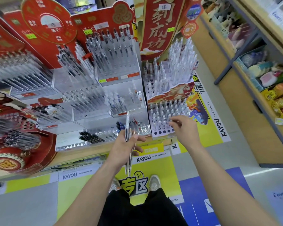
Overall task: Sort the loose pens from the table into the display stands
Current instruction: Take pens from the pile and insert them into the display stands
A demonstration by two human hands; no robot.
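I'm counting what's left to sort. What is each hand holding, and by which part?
The left hand grips a bundle of pens around mid-length. The right hand has its fingertips at the white stand; whether they pinch a pen cannot be told.

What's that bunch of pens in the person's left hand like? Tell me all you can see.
The bunch of pens is a few slim sticks with clear, plastic-looking barrels, one tinted coppery. The left hand grips them round the middle, fingers curled; both ends stick out, the far tips pointing toward the display stands. Their exact number is unclear.
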